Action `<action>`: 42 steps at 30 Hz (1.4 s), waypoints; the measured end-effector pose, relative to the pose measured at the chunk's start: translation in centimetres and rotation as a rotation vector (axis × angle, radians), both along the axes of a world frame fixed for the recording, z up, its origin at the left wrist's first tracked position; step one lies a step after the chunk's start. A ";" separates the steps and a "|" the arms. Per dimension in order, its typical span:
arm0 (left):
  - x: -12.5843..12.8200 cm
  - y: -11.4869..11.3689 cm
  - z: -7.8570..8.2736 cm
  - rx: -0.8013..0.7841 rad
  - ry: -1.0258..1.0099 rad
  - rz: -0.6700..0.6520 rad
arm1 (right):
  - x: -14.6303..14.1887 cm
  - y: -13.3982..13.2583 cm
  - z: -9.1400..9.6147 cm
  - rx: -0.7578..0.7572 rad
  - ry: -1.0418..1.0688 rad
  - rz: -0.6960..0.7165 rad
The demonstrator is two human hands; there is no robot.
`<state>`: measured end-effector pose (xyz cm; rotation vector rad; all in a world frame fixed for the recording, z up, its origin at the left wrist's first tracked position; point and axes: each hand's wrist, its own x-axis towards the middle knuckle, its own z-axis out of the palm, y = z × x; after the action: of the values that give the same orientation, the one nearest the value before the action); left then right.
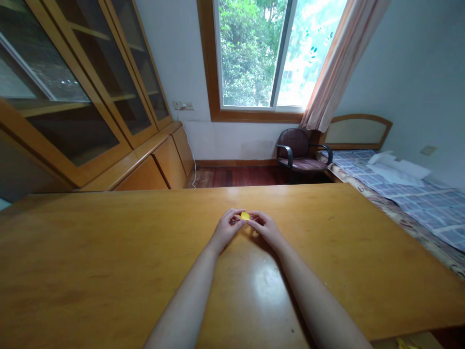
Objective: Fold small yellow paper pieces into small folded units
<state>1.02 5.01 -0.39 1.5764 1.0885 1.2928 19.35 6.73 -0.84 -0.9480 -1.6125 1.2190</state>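
Note:
A small yellow piece [245, 216], flat and roughly square, is pinched between my two hands above the wooden table [109, 252]. It could be folded paper, but it is too small to be sure. My left hand [228, 229] grips its left side between thumb and fingers. On the other side, my right hand [267, 227] holds it the same way, thumb toward me. The fingertips of both hands nearly meet around the piece, and some fingers are hidden behind it.
Beyond the table's far edge stand a dark red armchair [298, 150] and a wooden cabinet [145, 160] with glass doors. A bed [407, 194] with a checked sheet lies along the right. Something yellow [407, 344] shows below the table's near right edge.

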 end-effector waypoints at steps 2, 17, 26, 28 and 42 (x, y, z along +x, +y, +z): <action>0.0 0.0 0.1 -0.006 0.004 0.003 | 0.0 0.0 0.1 -0.014 0.003 0.011; -0.2 -0.1 0.2 -0.106 -0.051 -0.014 | 0.2 0.0 0.2 -0.013 0.022 0.053; -0.3 -0.3 0.6 -0.085 -0.067 -0.059 | 0.0 0.1 -0.4 -0.004 0.015 0.043; -0.4 -0.4 0.6 -0.068 -0.037 -0.065 | -0.1 0.1 -0.5 0.008 -0.010 0.030; 0.1 0.2 -0.5 -0.074 0.037 0.025 | -0.1 0.1 -0.4 0.051 -0.043 -0.057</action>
<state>1.11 5.21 -0.88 1.5414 1.1690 1.2298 19.20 6.81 -1.20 -0.9872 -1.6314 1.1204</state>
